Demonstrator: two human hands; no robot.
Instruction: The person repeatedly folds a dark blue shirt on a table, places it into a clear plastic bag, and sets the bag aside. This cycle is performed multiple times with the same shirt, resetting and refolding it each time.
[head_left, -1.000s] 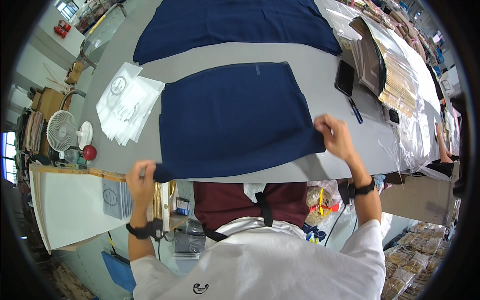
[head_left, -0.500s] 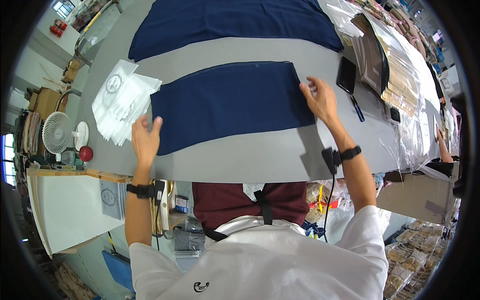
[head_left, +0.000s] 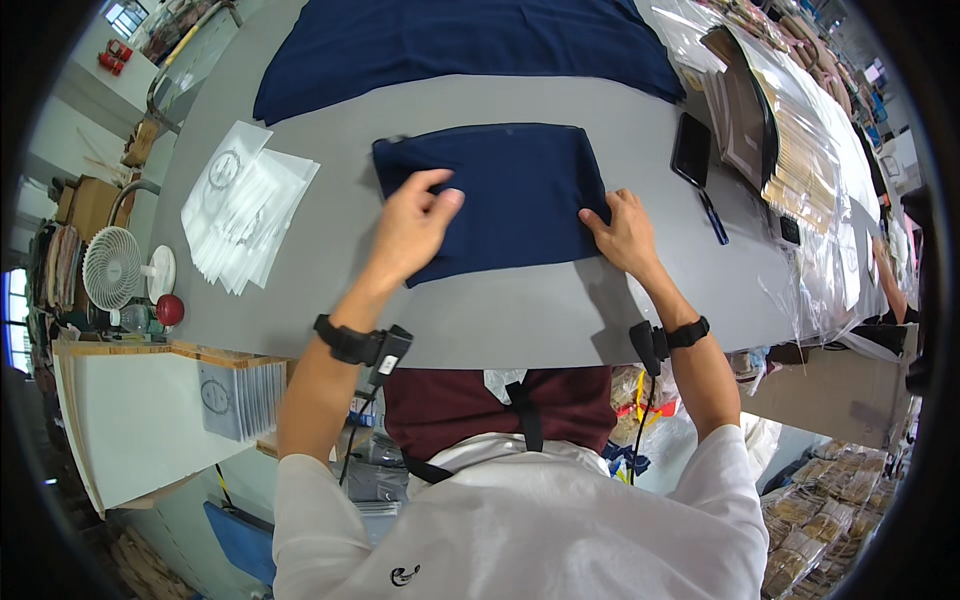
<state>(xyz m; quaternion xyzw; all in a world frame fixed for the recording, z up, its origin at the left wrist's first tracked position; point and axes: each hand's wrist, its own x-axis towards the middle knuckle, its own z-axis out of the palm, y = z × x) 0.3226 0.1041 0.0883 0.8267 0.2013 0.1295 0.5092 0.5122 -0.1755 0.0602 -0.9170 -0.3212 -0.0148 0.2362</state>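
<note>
A navy blue cloth [head_left: 505, 190] lies on the grey table in front of me, its left part doubled over toward the right. Over its left side is my left hand [head_left: 412, 228], thumb and fingers apart, with nothing visibly pinched in them. My right hand [head_left: 622, 235] is at the cloth's right edge, thumb on top and fingers curled at the border, closed on that edge; the fingertips are partly hidden. Farther back lies a larger spread of navy cloth [head_left: 470, 40]. Each wrist wears a black strap with a small device and cable.
Left of the cloth is a fanned stack of white plastic bags [head_left: 245, 205]. A white fan [head_left: 112, 267] and red ball-like object [head_left: 170, 309] stand at the left edge. At right are a phone [head_left: 691, 150], a pen [head_left: 715, 218] and a file of papers [head_left: 745, 110].
The cloth's left end has been folded over to the right, making it shorter. My left hand has moved right with it. My right hand has come slightly lower, onto the right edge.
</note>
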